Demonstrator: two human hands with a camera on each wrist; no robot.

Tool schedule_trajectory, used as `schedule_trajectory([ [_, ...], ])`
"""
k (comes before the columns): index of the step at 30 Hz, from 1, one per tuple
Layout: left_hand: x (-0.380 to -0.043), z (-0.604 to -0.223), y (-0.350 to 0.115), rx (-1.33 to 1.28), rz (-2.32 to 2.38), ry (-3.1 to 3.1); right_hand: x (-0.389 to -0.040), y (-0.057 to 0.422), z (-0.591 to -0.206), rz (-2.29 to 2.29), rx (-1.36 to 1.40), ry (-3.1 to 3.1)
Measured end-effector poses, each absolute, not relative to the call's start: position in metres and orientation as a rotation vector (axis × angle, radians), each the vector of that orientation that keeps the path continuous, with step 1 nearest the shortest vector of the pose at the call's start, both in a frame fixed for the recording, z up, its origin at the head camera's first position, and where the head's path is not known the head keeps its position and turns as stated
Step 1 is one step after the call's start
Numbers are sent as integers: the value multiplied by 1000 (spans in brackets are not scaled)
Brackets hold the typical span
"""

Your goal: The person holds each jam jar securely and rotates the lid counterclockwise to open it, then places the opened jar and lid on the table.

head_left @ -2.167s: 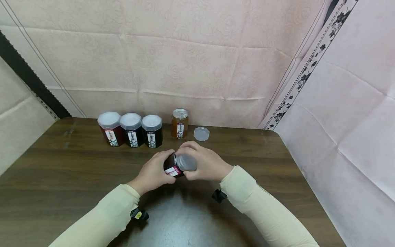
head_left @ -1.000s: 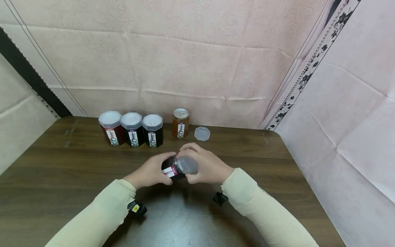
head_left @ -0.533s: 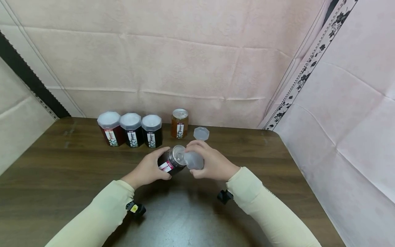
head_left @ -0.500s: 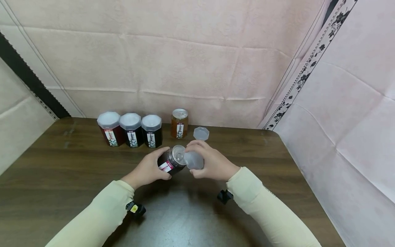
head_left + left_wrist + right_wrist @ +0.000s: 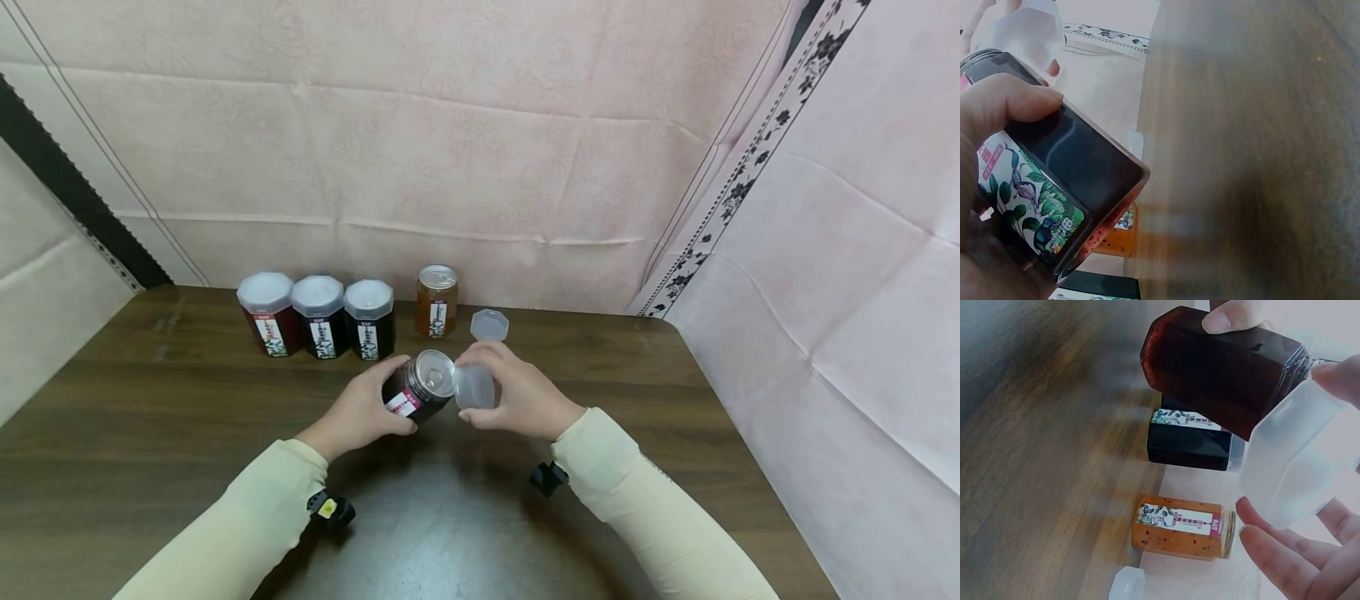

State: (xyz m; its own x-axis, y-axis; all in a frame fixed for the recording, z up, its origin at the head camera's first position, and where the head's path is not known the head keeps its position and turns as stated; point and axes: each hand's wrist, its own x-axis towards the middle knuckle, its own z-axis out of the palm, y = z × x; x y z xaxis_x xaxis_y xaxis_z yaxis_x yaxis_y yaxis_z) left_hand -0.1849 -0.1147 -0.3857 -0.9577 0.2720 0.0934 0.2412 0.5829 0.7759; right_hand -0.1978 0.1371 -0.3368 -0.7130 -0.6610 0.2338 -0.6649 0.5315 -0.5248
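Note:
My left hand [image 5: 362, 417] grips a dark jar [image 5: 406, 403] with a pink-and-white label, tilted to the right above the table. Its silver pull-tab top [image 5: 435, 372] is bare. In the left wrist view the thumb presses the side of the jar [image 5: 1088, 165], and its base is clear of the tabletop. My right hand [image 5: 521, 396] pinches a translucent plastic lid [image 5: 476, 388] beside the jar's mouth. From the right wrist the lid [image 5: 1285, 456] overlaps the jar's neck, the thumb at its upper edge and fingertips near its lower edge.
Three capped jars [image 5: 318, 319] stand in a row at the back left of the wooden table [image 5: 187, 400]. An uncapped amber jar [image 5: 437, 302] is right of them, with a loose translucent lid [image 5: 490, 325] lying beside it. Patterned cloth [image 5: 465, 167] hangs behind.
The translucent lid has come off the dark jar in my right hand and moved slightly right, baring the silver top. The lid has since tipped further on edge. My left hand still holds the jar.

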Motion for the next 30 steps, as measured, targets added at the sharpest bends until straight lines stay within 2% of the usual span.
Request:
schedule_trajectory([
  [30, -191, -390, -106, 459, 1416, 2861, -205, 149, -342, 901, 1020, -2821],
])
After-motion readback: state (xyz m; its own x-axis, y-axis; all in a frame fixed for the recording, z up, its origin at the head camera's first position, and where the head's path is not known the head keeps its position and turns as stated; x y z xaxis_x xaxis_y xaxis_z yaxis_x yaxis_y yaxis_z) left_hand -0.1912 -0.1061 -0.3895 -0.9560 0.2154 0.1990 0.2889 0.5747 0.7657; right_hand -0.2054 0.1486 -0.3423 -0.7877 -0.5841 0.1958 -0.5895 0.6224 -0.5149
